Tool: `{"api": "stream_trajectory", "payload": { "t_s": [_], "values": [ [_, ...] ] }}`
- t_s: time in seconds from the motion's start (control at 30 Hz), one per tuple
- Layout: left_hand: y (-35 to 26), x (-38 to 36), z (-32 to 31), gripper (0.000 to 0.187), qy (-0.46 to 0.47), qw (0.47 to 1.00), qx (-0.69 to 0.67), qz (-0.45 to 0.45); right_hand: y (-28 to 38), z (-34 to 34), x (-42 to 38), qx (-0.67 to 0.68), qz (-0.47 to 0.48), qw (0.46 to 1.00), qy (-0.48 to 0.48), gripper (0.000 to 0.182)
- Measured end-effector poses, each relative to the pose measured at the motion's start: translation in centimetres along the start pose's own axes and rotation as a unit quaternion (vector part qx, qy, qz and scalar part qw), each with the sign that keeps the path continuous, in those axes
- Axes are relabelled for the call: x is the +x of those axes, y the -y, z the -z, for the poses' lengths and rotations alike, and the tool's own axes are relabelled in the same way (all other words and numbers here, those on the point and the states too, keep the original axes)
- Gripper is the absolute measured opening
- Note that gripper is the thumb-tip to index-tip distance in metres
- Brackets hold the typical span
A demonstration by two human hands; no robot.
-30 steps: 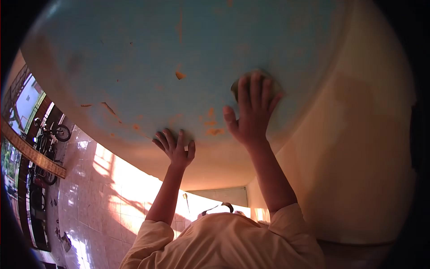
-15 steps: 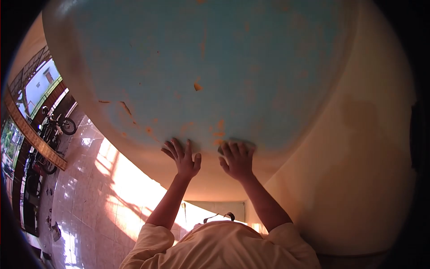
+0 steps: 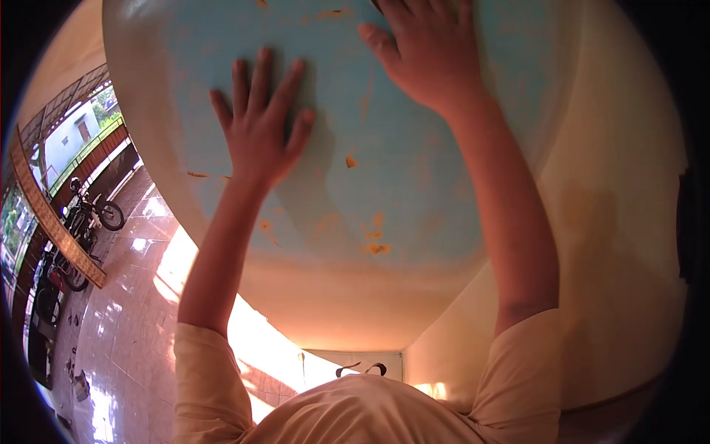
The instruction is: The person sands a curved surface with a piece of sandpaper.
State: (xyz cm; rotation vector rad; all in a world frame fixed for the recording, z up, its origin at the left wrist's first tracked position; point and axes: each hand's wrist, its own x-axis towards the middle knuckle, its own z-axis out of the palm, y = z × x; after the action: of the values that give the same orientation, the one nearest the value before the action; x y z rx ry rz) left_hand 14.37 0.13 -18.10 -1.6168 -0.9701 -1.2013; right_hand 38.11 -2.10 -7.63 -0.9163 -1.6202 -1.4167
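One orange mark [image 3: 350, 162] spots the blue surface [image 3: 421, 192]. Above-left, we record the left hand [image 3: 259, 140], fingers spread, nothing visibly held; above-right, the right hand [image 3: 440, 63], fingers cropped, hold indeterminable.

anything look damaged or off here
Yes, the blue surface looks damaged: its finish is patchy, with an orange chip to the right of the left hand and a ragged orange patch lower down.

The top edge cuts off the right hand [image 3: 436, 63] (four fingertips, anyway).
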Motion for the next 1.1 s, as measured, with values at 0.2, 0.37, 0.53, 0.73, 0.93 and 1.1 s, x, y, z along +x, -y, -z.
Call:
{"api": "stream_trajectory", "payload": {
  "t_s": [0.2,0.37,0.53,0.73,0.93,1.1],
  "values": [
    [1.9,8.1,0.6,0.064,-0.05,0.996,-0.065,-0.045,-2.8,-0.8,3.7,0.013,0.167,0.985,-0.031,0.039],
    [-0.8,11.0,3.1,0.071,-0.03,0.959,-0.188,-0.211,-3.0,-0.8,3.4,0.014,0.215,0.974,-0.071,0.03],
    [-3.1,15.1,1.9,0.082,-0.07,0.897,-0.201,-0.386,-3.9,-2.2,4.6,-0.021,0.218,0.95,-0.223,0.033],
    [-1.0,17.4,0.8,0.093,0.018,0.956,-0.079,-0.282,-7.3,-1.1,4.1,-0.001,0.187,0.982,0.026,0.049],
    [5.5,23.4,3.2,0.088,-0.026,0.981,0.112,-0.155,-7.7,-0.9,4.0,0.087,0.066,0.983,-0.146,0.044],
    [0.5,24.2,0.6,0.094,-0.08,0.98,0.098,-0.152,-6.9,0.1,4.2,0.045,-0.064,0.983,-0.168,0.044]
  ]
}}
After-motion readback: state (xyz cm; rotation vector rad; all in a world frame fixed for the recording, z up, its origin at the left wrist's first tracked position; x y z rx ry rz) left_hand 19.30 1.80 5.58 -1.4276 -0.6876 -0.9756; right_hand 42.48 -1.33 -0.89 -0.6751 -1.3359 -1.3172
